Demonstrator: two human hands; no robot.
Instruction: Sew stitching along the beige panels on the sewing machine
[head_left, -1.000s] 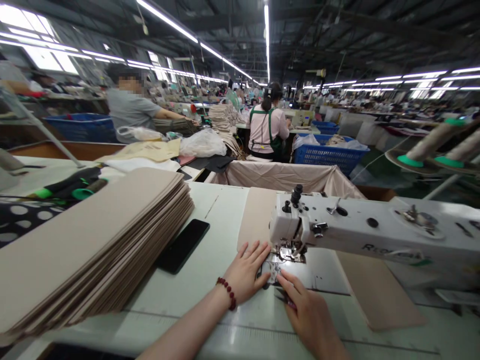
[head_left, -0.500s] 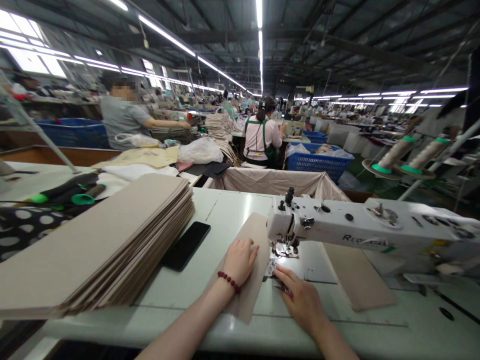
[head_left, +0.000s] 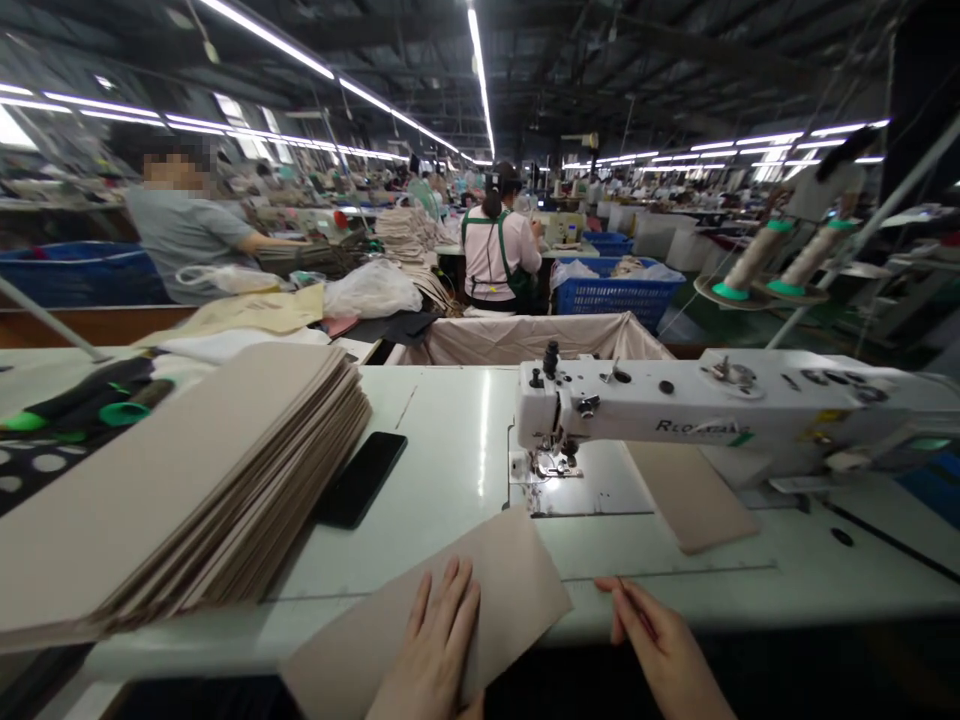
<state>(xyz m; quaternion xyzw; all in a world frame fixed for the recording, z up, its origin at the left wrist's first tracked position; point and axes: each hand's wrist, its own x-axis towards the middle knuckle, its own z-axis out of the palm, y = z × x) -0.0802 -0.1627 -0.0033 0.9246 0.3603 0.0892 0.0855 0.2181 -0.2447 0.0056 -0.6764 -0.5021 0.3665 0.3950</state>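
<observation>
A beige fabric panel [head_left: 510, 570] lies slantwise at the front edge of the sewing table, its lower left part reaching past the edge. My left hand [head_left: 442, 630] rests on top of it with the fingers stretched out flat. To the right of the panel, my right hand [head_left: 652, 635] is apart from it, thumb and fingers pinched together; whatever lies in them is too dark and small to make out. Beyond both hands stands the white sewing machine [head_left: 637, 405], its presser foot [head_left: 555, 465] lit with no fabric under it.
A tall stack of beige panels [head_left: 202, 460] stands at left, a black phone [head_left: 364, 480] beside it. Another beige piece [head_left: 690, 495] lies under the machine arm. Thread cones [head_left: 754, 260] stand at right. A cloth-lined bin [head_left: 525, 340] sits behind the table; two people work beyond.
The panel has come away from beside the needle toward me and turned, with my left hand on it. My right hand has drawn back from the presser foot. The camera view has shifted.
</observation>
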